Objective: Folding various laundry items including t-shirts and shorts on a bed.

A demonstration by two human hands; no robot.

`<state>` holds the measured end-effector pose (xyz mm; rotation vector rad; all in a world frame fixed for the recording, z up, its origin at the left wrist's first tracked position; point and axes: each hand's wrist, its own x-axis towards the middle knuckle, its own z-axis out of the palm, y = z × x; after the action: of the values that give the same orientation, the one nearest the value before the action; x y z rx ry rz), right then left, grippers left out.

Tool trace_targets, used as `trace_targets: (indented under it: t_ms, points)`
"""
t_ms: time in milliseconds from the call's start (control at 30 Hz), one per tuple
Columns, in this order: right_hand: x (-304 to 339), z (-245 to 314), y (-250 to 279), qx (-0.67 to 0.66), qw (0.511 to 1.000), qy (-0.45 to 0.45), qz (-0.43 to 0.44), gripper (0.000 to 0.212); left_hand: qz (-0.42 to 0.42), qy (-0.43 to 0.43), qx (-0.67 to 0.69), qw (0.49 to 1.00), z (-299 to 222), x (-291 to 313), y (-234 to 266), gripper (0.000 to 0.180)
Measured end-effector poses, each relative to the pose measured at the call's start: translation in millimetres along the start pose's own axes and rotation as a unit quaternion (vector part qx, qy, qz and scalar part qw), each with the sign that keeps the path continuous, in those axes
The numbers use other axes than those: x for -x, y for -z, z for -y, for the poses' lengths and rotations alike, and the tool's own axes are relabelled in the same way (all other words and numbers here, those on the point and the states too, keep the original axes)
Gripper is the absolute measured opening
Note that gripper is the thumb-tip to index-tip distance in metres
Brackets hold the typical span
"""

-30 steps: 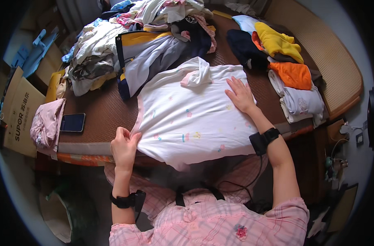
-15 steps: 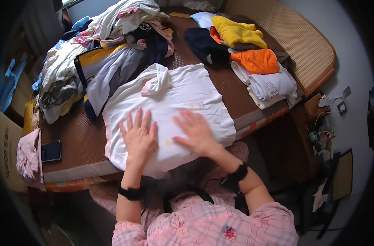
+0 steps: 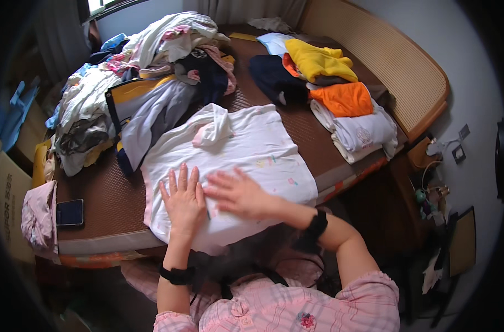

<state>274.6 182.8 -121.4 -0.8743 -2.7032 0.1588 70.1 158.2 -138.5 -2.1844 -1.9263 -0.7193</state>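
A white long-sleeved child's top (image 3: 246,133) with small coloured prints and pink trim lies spread on the brown mattress (image 3: 108,213), one sleeve folded in across its far part. My left hand (image 3: 184,202) rests flat on its left half, fingers spread. Beside it, my right hand (image 3: 238,193) lies over the middle of the cloth, fingers stretched toward the left hand and slightly blurred. Neither hand grips the fabric. The near edge of the top hangs at the mattress edge, close to my lap.
A big heap of loose clothes (image 3: 152,72) fills the far left. Folded garments, with a yellow one (image 3: 321,60), an orange one (image 3: 343,99) and a white one (image 3: 368,133), are stacked at the right by the headboard (image 3: 396,61). A phone (image 3: 70,212) and pink cloth (image 3: 39,213) lie near left.
My right hand has swept left across the top, close to my left hand. My left hand stays nearly in place on the cloth. The view has tilted slightly up.
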Motion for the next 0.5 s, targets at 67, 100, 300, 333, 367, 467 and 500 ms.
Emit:
trace_targets:
  t_ms: [67,100,300,333,367,467,500]
  points:
    - [-25.7,-56.1,10.6,0.003,0.998,-0.036,0.054,0.056,0.006,0.005,-0.002,1.0,-6.8,-3.5,0.3,0.045]
    - [-42.2,-82.6,30.7,-0.065,0.984,-0.104,0.127,0.059,0.015,0.006,-0.002,1.0,-11.2,-3.5,2.4,0.045]
    - [-68.5,-186.2,30.7,0.037,0.954,-0.293,0.047,0.077,0.016,0.03,0.027,0.999,-19.4,-10.3,4.4,0.048]
    - [-85.6,-161.7,29.4,0.067,0.953,-0.291,0.046,0.069,0.017,0.036,0.023,0.999,-12.4,-5.3,6.2,0.048]
    - [-104.1,-129.5,35.7,0.09,0.942,-0.31,0.09,0.057,0.015,0.041,0.021,0.999,-6.3,-2.1,7.2,0.048]
    - [-115.9,-58.7,18.5,-0.075,0.982,-0.163,0.06,0.05,-0.002,0.06,0.027,0.998,-6.8,-3.5,-3.4,0.062]
    - [-123.1,-46.1,0.2,-0.115,0.975,-0.098,0.166,0.055,-0.006,0.073,0.036,0.997,-7.6,-4.5,-2.2,0.066]
